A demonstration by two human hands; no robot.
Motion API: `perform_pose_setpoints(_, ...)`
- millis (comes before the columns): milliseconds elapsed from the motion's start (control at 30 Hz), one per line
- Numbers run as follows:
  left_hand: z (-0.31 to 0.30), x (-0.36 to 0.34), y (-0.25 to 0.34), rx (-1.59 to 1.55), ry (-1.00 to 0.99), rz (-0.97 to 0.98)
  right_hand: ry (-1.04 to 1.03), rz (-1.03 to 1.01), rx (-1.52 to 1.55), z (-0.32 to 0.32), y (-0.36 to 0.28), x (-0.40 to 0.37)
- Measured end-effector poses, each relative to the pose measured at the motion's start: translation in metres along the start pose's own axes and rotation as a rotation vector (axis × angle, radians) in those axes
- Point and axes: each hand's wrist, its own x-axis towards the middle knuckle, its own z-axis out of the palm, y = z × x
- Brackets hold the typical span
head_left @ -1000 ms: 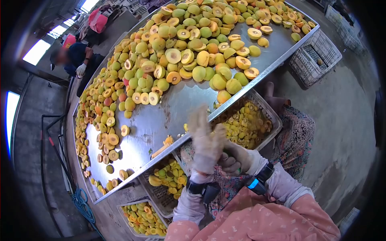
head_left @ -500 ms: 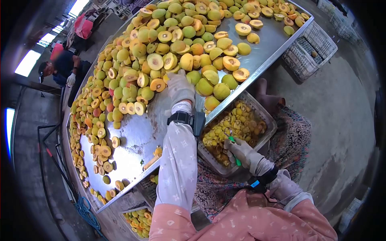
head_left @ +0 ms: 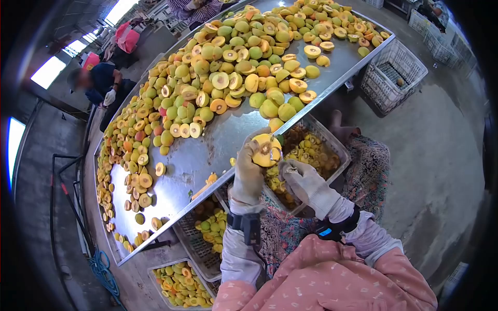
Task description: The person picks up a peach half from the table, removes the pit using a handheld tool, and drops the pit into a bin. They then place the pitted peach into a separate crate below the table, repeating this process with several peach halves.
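My left hand (head_left: 248, 173), in a pale work glove, grips a halved yellow peach (head_left: 265, 149) with its cut face and brown centre turned up, over the table's near edge. Close beside it, my right hand (head_left: 306, 185), also gloved, is closed around a pitting tool. Its bright metal tip (head_left: 275, 154) meets the right side of the cut face, while the handle is mostly hidden by my fingers. Below both hands sits a plastic crate (head_left: 340, 150) of yellow fruit pieces and scraps. Many peach halves (head_left: 220, 80) are heaped on the metal table (head_left: 228, 136).
A white crate (head_left: 394, 78) stands on the floor at right. Two more crates, a grey one (head_left: 199, 249) and a white one (head_left: 155, 274), hold fruit at lower left. A co-worker (head_left: 106, 85) is beyond the table's left side; a blue hose (head_left: 104, 272) lies on the floor.
My left hand has come back from the heap with a peach half. My right hand has risen from the crate, bringing the green-handled tool against the fruit. The view has shifted slightly.
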Motion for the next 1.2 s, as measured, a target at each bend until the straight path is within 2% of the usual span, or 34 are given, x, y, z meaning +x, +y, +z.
perform_pose_setpoints(33,0.007,-0.009,0.006,-0.085,-0.002,0.019,0.001,-0.006,-0.005,0.003,0.003,-0.001)
perform_pose_setpoints(67,0.000,-0.009,-0.006,0.071,0.006,0.100,0.046,0.043,0.046,0.006,0.006,-0.003)
perform_pose_setpoints(100,0.000,-0.016,-0.007,0.069,0.006,0.106,0.090,0.093,0.096,0.009,0.007,-0.005)
perform_pose_setpoints(167,0.013,-0.031,0.009,0.182,-0.048,0.178,0.167,0.064,0.044,0.012,-0.011,-0.012)
perform_pose_setpoints(233,0.017,-0.039,0.015,0.099,-0.021,0.147,0.243,0.038,-0.007,0.012,-0.029,-0.017)
perform_pose_setpoints(300,0.016,-0.044,0.014,0.004,0.087,0.025,0.360,-0.058,-0.232,0.011,-0.039,-0.017)
perform_pose_setpoints(333,0.014,-0.045,0.013,0.003,0.089,0.026,0.340,-0.225,-0.197,0.011,-0.037,-0.013)
perform_pose_setpoints(400,0.012,-0.048,0.008,0.244,0.094,0.203,0.310,-0.285,-0.248,0.014,-0.040,-0.014)
perform_pose_setpoints(533,0.018,-0.053,0.006,0.034,0.186,0.060,0.281,-0.375,-0.375,0.020,-0.046,-0.012)
perform_pose_setpoints(600,0.015,-0.050,-0.007,0.245,0.200,0.287,0.288,-0.391,-0.443,0.020,-0.043,-0.010)
perform_pose_setpoints(633,0.016,-0.049,-0.011,0.246,0.200,0.285,0.255,-0.416,-0.416,0.018,-0.042,-0.008)
perform_pose_setpoints(700,0.018,-0.046,-0.018,-0.043,0.293,0.119,0.223,-0.435,-0.389,0.015,-0.035,-0.005)
perform_pose_setpoints(767,0.011,-0.041,-0.033,-0.004,0.282,0.137,0.211,-0.619,-0.577,0.015,-0.024,0.000)
perform_pose_setpoints(800,0.008,-0.039,-0.039,0.035,0.271,0.154,0.211,-0.616,-0.577,0.014,-0.021,0.002)
perform_pose_setpoints(867,0.006,-0.032,-0.046,0.045,0.331,0.130,0.190,-0.259,-0.535,0.013,-0.023,0.008)
perform_pose_setpoints(900,0.004,-0.028,-0.048,0.056,0.392,0.111,0.195,-0.260,-0.534,0.011,-0.022,0.008)
perform_pose_setpoints(967,0.002,-0.032,-0.038,0.107,0.326,0.168,0.333,-0.086,-0.435,0.005,-0.025,0.004)
perform_pose_setpoints(1000,0.000,-0.031,-0.035,0.064,0.313,0.146,0.288,-0.007,-0.495,0.001,-0.031,-0.003)
perform_pose_setpoints(1033,0.000,-0.029,-0.031,0.022,0.296,0.126,0.290,-0.006,-0.497,-0.001,-0.031,-0.004)
perform_pose_setpoints(1100,0.003,-0.030,-0.026,0.073,0.294,0.131,0.094,0.060,-0.611,-0.001,-0.027,-0.013)
perform_pose_setpoints(1133,0.003,-0.031,-0.027,0.182,0.280,0.170,0.182,-0.091,-0.618,0.005,-0.024,-0.023)
perform_pose_setpoints(1200,0.006,-0.033,-0.028,0.289,0.264,0.205,0.139,-0.057,-0.592,0.008,-0.029,-0.022)
